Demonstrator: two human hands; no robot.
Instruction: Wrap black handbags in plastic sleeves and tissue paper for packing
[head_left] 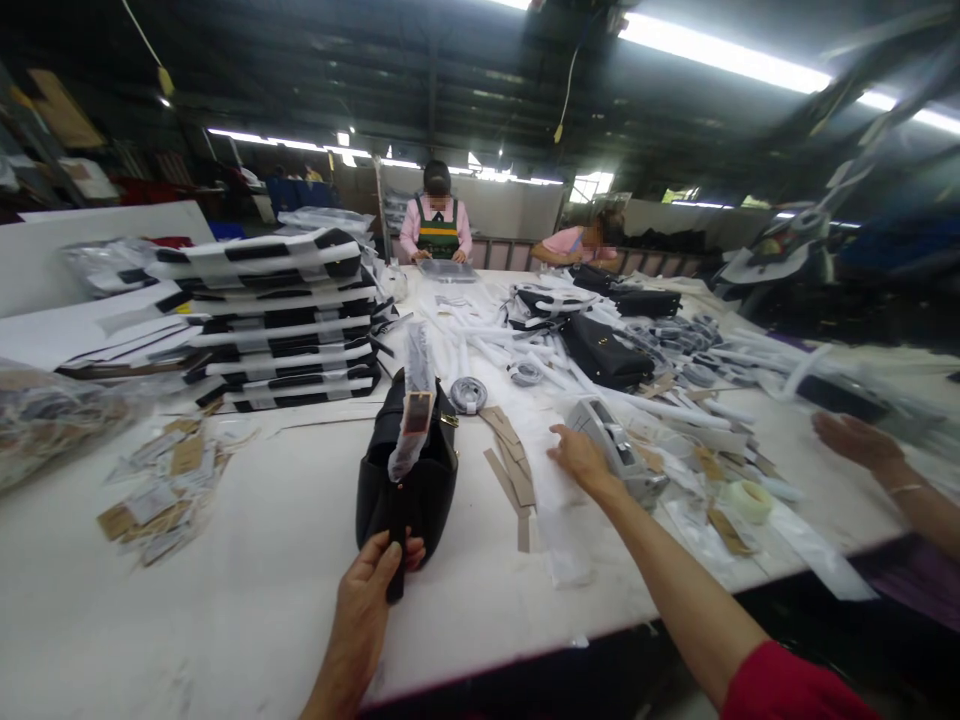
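Note:
A black handbag [373,500] stands on the table before me, its top gaping. A plastic-wrapped handle [417,400] with a brown tag on it rises above the bag. My left hand [373,580] pinches a black strap or flap at the bag's near end, the thumb on top and fingertips behind it. To the right, my right hand [585,458] reaches over white wrapping sheets [559,530], with its finger and thumb tips apart. Close beside that hand is a grey tape dispenser [611,440]. Whether the fingertips touch the sheets, I cannot tell.
Wrapped black bags [285,330] are stacked at left behind loose tags [165,490]. Brown card strips [510,465] lie mid-table. More black bags [607,350] and a tape roll [750,500] are at right. A co-worker's hand [862,445] extends from the right; two people work opposite.

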